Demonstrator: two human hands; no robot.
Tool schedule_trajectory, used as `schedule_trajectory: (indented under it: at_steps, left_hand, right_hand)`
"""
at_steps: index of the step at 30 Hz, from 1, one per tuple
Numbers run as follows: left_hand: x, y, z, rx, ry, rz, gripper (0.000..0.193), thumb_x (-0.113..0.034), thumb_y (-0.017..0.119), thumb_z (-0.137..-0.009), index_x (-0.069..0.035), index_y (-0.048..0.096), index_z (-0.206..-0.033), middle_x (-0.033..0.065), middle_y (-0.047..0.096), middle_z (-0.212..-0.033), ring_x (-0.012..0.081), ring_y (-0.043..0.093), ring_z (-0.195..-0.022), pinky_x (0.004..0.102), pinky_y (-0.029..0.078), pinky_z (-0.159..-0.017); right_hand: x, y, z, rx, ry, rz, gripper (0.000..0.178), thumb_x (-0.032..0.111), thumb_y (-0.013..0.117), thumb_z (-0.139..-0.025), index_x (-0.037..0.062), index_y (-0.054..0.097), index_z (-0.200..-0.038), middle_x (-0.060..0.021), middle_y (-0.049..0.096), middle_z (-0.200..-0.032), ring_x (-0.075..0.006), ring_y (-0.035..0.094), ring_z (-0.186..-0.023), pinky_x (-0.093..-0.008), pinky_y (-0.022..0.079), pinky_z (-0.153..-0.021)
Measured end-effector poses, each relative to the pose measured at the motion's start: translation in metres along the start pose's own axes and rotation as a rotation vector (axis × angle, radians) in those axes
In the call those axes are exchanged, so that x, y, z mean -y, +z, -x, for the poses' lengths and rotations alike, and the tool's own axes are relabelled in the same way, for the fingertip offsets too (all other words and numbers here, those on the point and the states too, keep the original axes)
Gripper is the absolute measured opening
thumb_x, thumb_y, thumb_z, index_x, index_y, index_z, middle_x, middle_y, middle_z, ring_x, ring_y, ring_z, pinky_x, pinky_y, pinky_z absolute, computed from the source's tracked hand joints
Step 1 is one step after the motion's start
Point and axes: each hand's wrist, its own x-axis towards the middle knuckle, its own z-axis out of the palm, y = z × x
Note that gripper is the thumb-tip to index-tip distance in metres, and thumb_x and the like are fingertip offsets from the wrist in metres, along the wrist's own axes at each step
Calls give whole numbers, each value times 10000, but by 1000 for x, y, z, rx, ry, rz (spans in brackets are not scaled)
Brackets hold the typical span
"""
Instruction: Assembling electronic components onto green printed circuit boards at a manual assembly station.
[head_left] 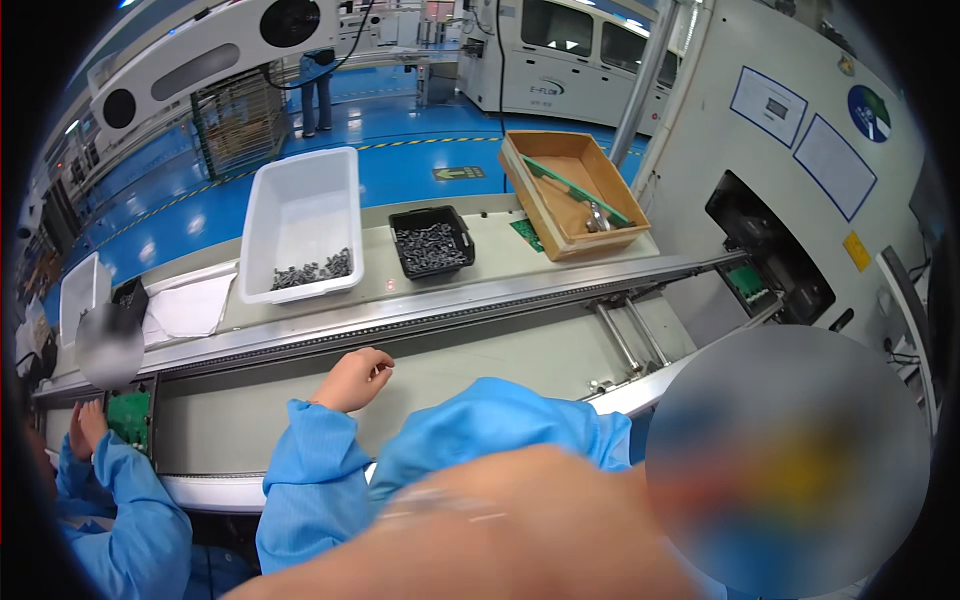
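My left hand (352,380), in a blue sleeve, is above the conveyor (450,385) near its far rail. Its fingers are curled towards the thumb, and whether anything lies inside them is hidden. Very near the camera, a large blurred stretch of bare skin (520,530), seemingly my right hand or wrist, fills the bottom; its fingers do not show. Beyond the rail stand a white bin (303,185) with dark small parts (315,270) at its near end and a black tray (435,268) heaped with similar parts.
A co-worker's hands (88,425) are beside a green circuit board (128,418) on the conveyor at left. An open cardboard box (575,150) holds a green strip. At right, a machine (720,190) has an opening with another board (746,280). A blurred patch covers the lower right.
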Motion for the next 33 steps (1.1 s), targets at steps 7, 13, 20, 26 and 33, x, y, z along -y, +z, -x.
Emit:
schedule_trajectory:
  at_steps: [7,13,20,26,33]
  left_hand:
    - [-6,3,-1,10,-34,-20,178,-83,564,-820,-7,644,-960,104,636,-900,220,584,-757,311,482,-689]
    - [-7,-3,3,22,-55,-32,180,-82,566,-822,5,642,-960,113,635,-913,221,586,-750,310,485,-684]
    - [-7,-5,4,14,-51,-49,178,-81,564,-831,11,643,-962,121,637,-927,218,587,-762,305,487,-695]
    - [-12,0,0,17,-7,-61,176,-87,565,-832,3,647,-960,114,640,-921,218,589,-764,305,486,-692]
    - [16,3,16,-51,113,-33,181,-114,566,-798,-14,637,-930,118,651,-873,292,592,-739,360,473,-675]
  right_hand:
    - [-31,5,-2,102,99,-390,774,580,394,-910,-110,398,-1260,-220,578,-1133,-271,552,-1045,-323,338,-1011]
    - [-24,21,-13,-24,432,-299,595,485,352,-961,-34,496,-1212,-128,599,-1117,-211,536,-1053,-307,339,-998]
    - [-35,24,-2,-158,769,-336,480,407,330,-1000,34,578,-1172,-47,616,-1119,-151,525,-1069,-296,330,-1004]
    - [-40,-1,41,22,634,-81,501,435,289,-994,48,592,-1092,-49,623,-1029,-164,560,-920,-338,382,-902]
    - [26,-19,51,-84,399,312,572,403,253,-1001,-35,620,-981,-136,651,-804,-220,604,-705,-310,486,-708]
